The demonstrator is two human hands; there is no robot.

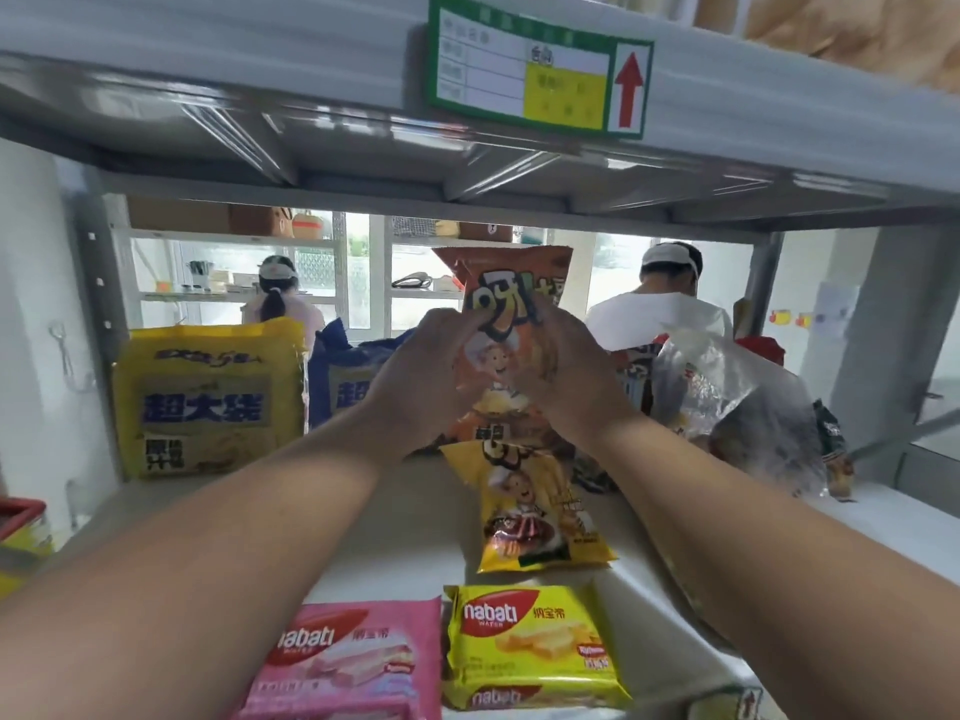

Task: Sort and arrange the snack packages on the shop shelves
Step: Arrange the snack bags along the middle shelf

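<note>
Nearest the lens, 2 flat foil wafer packs, a pink one [348, 662] and a yellow one [530, 649], lie side by side at the front of the white shelf [405, 532]. Further in, the left hand [423, 376] and right hand [558, 374] pinch the sides of an upright orange puffed snack bag [511, 298], held above a matching yellow snack bag [540, 511] lying flat. It looks light, air-filled, slippery and crushable, so hold it gently by the edges or top seam.

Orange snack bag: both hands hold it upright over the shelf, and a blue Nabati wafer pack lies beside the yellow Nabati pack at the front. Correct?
Not quite. The head view shows the wafer pack beside the yellow Nabati pack is pink, not blue. The rest holds: the left hand and right hand hold the orange snack bag upright over the shelf.
</note>
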